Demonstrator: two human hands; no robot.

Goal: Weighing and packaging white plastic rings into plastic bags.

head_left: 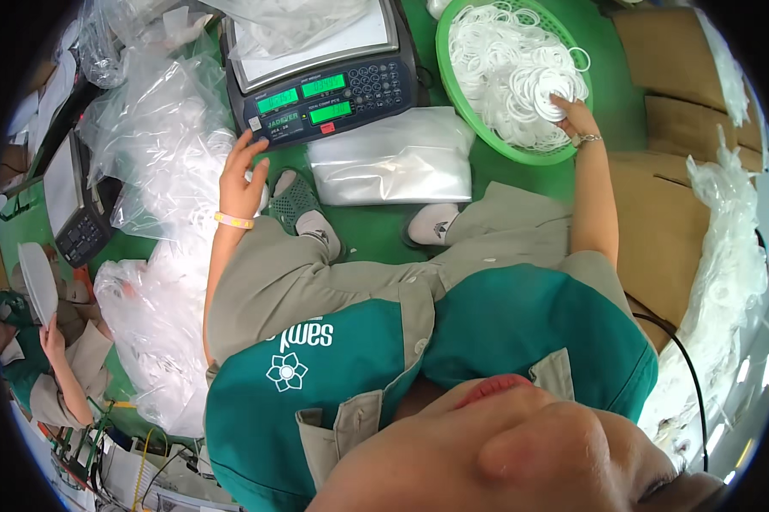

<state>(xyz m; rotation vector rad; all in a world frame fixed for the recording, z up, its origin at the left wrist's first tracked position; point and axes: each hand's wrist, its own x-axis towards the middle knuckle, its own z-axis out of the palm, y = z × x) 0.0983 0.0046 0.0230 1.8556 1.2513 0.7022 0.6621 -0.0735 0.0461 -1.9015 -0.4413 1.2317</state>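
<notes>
My right hand (572, 115), a bracelet on its wrist, reaches into a round green basket (453, 94) heaped with white rings (508, 68). Its fingers are closed on a small bunch of those rings. My left hand (244, 181), with a pink and yellow wristband, is raised with fingers apart just below the front left corner of a dark counting scale (325, 90) with green displays. It holds nothing that I can make out and sits next to crumpled clear plastic bags (167, 145). A clear bag lies on the scale's pan (312, 34).
A flat filled plastic bag (393, 162) lies in front of the scale on the green floor (376, 226), beside my shoes. Cardboard boxes (666, 205) stand to the right, with more bags of rings (730, 290). Left: a second scale (73, 205) and another seated person (56, 367).
</notes>
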